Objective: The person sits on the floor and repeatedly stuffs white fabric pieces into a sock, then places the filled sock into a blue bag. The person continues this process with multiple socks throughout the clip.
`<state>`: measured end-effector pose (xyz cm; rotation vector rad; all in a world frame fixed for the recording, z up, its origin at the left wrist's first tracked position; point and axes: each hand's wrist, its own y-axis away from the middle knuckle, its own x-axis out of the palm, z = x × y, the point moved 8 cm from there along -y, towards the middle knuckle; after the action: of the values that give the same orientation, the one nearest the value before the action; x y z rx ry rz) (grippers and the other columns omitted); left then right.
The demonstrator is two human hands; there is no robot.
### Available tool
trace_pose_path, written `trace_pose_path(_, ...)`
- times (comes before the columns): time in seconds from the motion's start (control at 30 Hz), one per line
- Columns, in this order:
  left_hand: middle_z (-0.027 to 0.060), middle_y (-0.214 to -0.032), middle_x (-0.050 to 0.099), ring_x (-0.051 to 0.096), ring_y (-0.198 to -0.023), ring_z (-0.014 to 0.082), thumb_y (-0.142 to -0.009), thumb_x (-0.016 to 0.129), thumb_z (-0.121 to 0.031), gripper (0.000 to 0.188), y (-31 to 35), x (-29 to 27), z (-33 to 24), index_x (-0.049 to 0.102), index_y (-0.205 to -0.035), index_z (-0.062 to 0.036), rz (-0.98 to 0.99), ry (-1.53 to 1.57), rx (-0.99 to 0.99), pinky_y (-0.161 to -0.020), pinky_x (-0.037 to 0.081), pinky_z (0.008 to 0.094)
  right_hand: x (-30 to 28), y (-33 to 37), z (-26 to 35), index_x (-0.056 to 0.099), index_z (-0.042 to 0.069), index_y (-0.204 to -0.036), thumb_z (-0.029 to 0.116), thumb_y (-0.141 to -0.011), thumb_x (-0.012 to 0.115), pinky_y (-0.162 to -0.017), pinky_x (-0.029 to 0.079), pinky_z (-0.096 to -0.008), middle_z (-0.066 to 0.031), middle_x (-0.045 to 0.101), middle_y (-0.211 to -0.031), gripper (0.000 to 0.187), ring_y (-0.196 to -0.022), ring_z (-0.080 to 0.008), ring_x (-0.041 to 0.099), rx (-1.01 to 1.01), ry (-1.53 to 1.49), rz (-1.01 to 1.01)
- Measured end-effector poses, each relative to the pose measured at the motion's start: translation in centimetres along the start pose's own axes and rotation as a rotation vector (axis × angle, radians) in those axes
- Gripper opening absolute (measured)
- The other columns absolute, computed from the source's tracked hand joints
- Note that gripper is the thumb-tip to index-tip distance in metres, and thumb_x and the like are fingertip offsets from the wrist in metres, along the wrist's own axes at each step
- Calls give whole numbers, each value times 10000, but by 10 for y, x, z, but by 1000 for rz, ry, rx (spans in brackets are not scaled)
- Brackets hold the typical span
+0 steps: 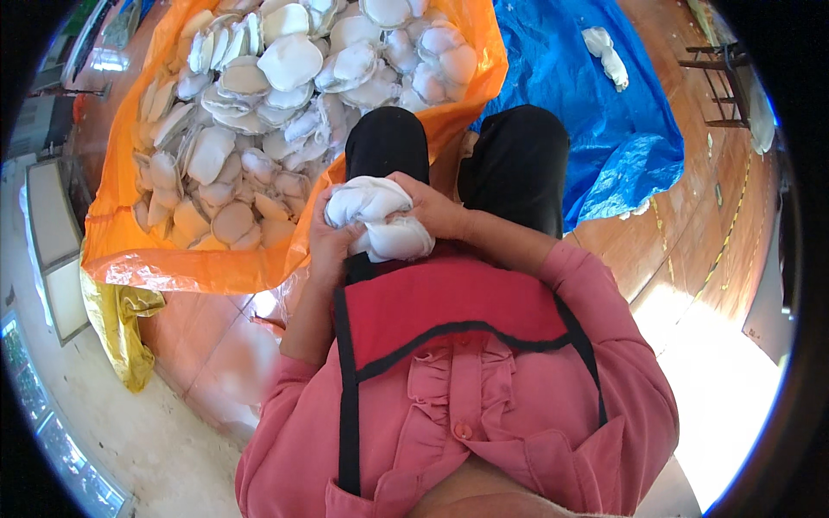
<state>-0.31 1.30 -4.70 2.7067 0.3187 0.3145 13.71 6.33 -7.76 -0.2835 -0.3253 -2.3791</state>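
Head view: your left hand (pixel 326 237) and right hand (pixel 432 207) both close around a bunched white cloth piece (pixel 378 217) over your lap, fingers partly hiding it. Orange sheet (pixel 181 268) heaped with white pads (pixel 285 95), upper edge cut off; blue tarp (pixel 622 129) right.

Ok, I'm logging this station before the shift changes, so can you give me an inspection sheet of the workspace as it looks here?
Surface: polished wooden floor, partly covered by a crumpled blue plastic tarp.
Job's things: soft white padded cloth piece bunched over the lap; large heap of similar white pads on an orange plastic sheet.
Clutter: one stray white cloth on the tarp; crumpled yellow bag on the left.
Grip: left hand and right hand both closed on the cloth piece.
Cables: nothing seen.
Surroundings: dark wooden furniture frame at the far right; sunlit patch on the floor.
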Motion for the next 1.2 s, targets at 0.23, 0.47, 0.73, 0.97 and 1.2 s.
trace_pose_path(0.23,79,-1189,574,543,-1145,217,-666,839,-93,747,-12,-27,23,474,-1317,-76,-46,-321,129,-1002,437,364,-7,-8,-2,551,76,-1176,274,-793,766,-913,476,-367,-129,650,-1093,482,-1025,-219,617,93,304,-19)
trace_pose_path(0.47,54,-1129,593,587,-1039,174,-768,778,-38,589,-15,-5,20,470,-1269,-72,50,64,130,-911,488,327,-8,-7,-9,552,96,-1128,156,-798,767,-878,466,-319,-45,611,-1056,399,-980,-145,566,28,107,71)
trace_pose_path(0.73,92,-1138,583,581,-1046,189,-832,755,-165,593,-13,0,26,421,-1303,-33,25,115,39,-913,484,330,-10,-10,-12,570,96,-1074,142,-798,764,-841,468,-288,-27,610,-1024,341,-955,-124,563,74,-68,71)
trace_pose_path(0.97,95,-1121,590,582,-1037,203,-851,713,-124,523,-9,-1,9,426,-1278,-29,-52,-267,214,-921,464,327,-2,-10,3,556,86,-1065,132,-843,726,-840,472,-287,-23,597,-1027,285,-948,-111,554,71,-61,84)
trace_pose_path(1.2,80,-1081,615,609,-992,170,-792,721,10,500,-5,12,-3,456,-1212,-48,-174,-228,195,-865,495,305,-13,-17,-18,562,98,-1060,138,-831,741,-836,469,-279,-12,602,-1024,294,-949,-102,549,75,54,22)
